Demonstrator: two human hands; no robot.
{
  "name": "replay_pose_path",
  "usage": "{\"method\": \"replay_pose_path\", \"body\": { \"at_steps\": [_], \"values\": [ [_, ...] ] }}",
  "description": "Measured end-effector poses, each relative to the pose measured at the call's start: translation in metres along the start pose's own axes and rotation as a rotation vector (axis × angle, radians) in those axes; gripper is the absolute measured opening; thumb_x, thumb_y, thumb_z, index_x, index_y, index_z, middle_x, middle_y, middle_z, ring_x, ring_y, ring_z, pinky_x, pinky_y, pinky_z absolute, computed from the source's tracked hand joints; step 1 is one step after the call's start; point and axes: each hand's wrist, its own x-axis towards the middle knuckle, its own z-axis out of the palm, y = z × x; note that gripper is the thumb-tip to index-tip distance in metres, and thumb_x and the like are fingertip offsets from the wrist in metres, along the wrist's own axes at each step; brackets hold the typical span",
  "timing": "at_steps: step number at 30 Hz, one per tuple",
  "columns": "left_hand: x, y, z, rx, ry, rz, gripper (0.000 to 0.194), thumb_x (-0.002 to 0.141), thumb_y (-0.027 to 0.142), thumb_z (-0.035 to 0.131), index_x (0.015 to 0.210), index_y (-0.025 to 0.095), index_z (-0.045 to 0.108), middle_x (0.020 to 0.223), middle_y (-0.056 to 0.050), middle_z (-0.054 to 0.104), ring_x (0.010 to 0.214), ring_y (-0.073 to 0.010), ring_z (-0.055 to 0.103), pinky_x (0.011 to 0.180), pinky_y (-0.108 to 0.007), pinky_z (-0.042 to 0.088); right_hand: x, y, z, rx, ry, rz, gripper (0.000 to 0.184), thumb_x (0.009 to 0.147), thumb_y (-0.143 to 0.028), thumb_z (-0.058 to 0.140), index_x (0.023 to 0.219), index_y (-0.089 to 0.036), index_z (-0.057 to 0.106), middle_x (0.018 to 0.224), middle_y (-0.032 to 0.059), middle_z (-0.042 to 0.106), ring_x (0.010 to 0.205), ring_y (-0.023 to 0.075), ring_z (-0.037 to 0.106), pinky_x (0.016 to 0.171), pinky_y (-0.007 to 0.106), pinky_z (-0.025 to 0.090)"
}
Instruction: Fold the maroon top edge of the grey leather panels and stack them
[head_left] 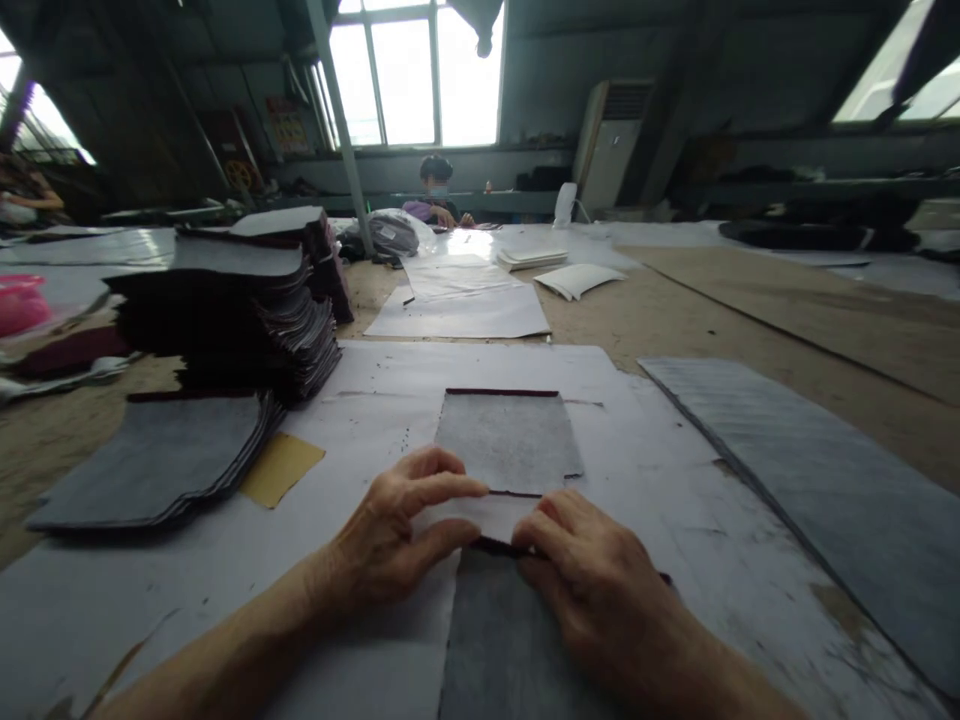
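Note:
A grey sheet of fabric-like material (510, 440) with a dark strip along its far edge lies flat in front of me. Nearer to me is a second grey piece (487, 630), its far edge dark. My left hand (405, 515) has thumb and index finger apart. Its index fingertip is at the near edge of the far piece, and the thumb reaches the dark edge of the near piece. The fingers of my right hand (585, 560) are pinched on that same dark edge, and this hand covers part of the near piece.
White paper (360, 640) covers the table here. At left stand a tall stack of dark-edged pieces (240, 320), a lower grey pile (157, 460) and a yellow card (283, 468). Long grey sheets (810, 470) lie at right. Another person (437, 195) sits across the table.

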Motion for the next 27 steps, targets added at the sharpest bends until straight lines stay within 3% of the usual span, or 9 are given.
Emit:
{"method": "replay_pose_path", "body": {
  "at_steps": [2,5,8,12,16,19,22,25,27],
  "values": [
    [0.002,0.0,0.007,0.08,-0.08,0.058,0.024,0.084,0.023,0.054,0.107,0.022,0.059,0.098,-0.005,0.055,0.089,-0.0155,0.052,0.079,-0.03,0.041,0.0,-0.002,0.004,0.004,0.024,0.006,0.016,0.076,-0.003,0.045,0.072,-0.015,0.055,0.075,0.0061,0.051,0.072,0.0176,0.046,0.061,0.029,0.038],
    [0.002,-0.002,0.013,0.16,-0.198,0.13,0.017,0.088,0.021,0.046,0.093,0.023,0.061,0.078,0.0,0.058,0.072,-0.0132,0.052,0.071,-0.029,0.039,0.003,-0.002,0.007,-0.038,0.085,-0.044,0.015,0.075,-0.005,0.044,0.068,-0.015,0.054,0.076,0.0071,0.052,0.074,0.0183,0.046,0.062,0.029,0.036],
    [-0.001,-0.007,0.01,0.224,-0.116,0.161,0.019,0.088,0.018,0.041,0.08,0.019,0.058,0.066,0.0,0.053,0.062,-0.0126,0.05,0.064,-0.027,0.035,0.007,0.002,-0.001,-0.046,0.023,-0.024,0.012,0.076,-0.008,0.048,0.068,-0.016,0.054,0.077,0.0053,0.055,0.075,0.0167,0.049,0.065,0.028,0.036],
    [-0.011,-0.014,0.0,0.264,0.069,0.15,0.016,0.088,0.018,0.044,0.078,0.018,0.056,0.066,0.0,0.051,0.062,-0.0112,0.05,0.061,-0.023,0.036,0.004,0.01,-0.025,0.026,-0.088,0.189,0.012,0.079,-0.015,0.051,0.069,-0.016,0.057,0.073,0.0008,0.059,0.069,0.0125,0.052,0.064,0.023,0.035],
    [-0.012,-0.01,-0.005,0.207,0.073,0.08,0.017,0.089,0.021,0.044,0.08,0.018,0.057,0.066,0.001,0.052,0.059,-0.0087,0.051,0.055,-0.018,0.036,0.0,0.017,-0.054,0.197,-0.141,0.348,0.018,0.079,-0.021,0.049,0.067,-0.017,0.061,0.061,-0.0025,0.055,0.058,0.0092,0.049,0.056,0.02,0.034],
    [0.008,-0.002,-0.015,0.185,0.01,-0.045,0.024,0.089,0.029,0.044,0.075,0.018,0.06,0.063,0.002,0.054,0.057,-0.0082,0.051,0.054,-0.017,0.036,0.013,0.021,-0.072,0.306,-0.141,0.51,0.017,0.075,-0.028,0.053,0.067,-0.016,0.063,0.055,-0.0033,0.05,0.053,0.0088,0.045,0.05,0.02,0.032],
    [0.046,-0.005,-0.032,0.221,-0.068,-0.211,0.029,0.085,0.037,0.047,0.072,0.018,0.063,0.061,0.003,0.056,0.059,-0.0101,0.051,0.056,-0.018,0.036,0.044,0.034,-0.081,0.298,-0.086,0.594,0.018,0.073,-0.033,0.057,0.07,-0.016,0.062,0.056,-0.0035,0.051,0.054,0.0089,0.045,0.049,0.019,0.033],
    [0.085,-0.028,-0.044,0.28,-0.119,-0.273,0.029,0.081,0.038,0.049,0.07,0.017,0.066,0.055,0.003,0.055,0.055,-0.0107,0.05,0.054,-0.019,0.036,0.077,0.054,-0.074,0.2,-0.04,0.577,0.016,0.077,-0.029,0.054,0.073,-0.016,0.062,0.056,-0.0035,0.052,0.053,0.0095,0.047,0.049,0.02,0.035],
    [0.102,-0.05,-0.041,0.322,-0.095,-0.273,0.026,0.08,0.034,0.05,0.07,0.018,0.067,0.055,0.003,0.056,0.056,-0.0115,0.051,0.055,-0.02,0.036,0.094,0.069,-0.062,0.104,0.002,0.559,0.013,0.078,-0.022,0.053,0.074,-0.016,0.063,0.06,-0.0023,0.055,0.058,0.011,0.051,0.056,0.022,0.039]
  ]
}}
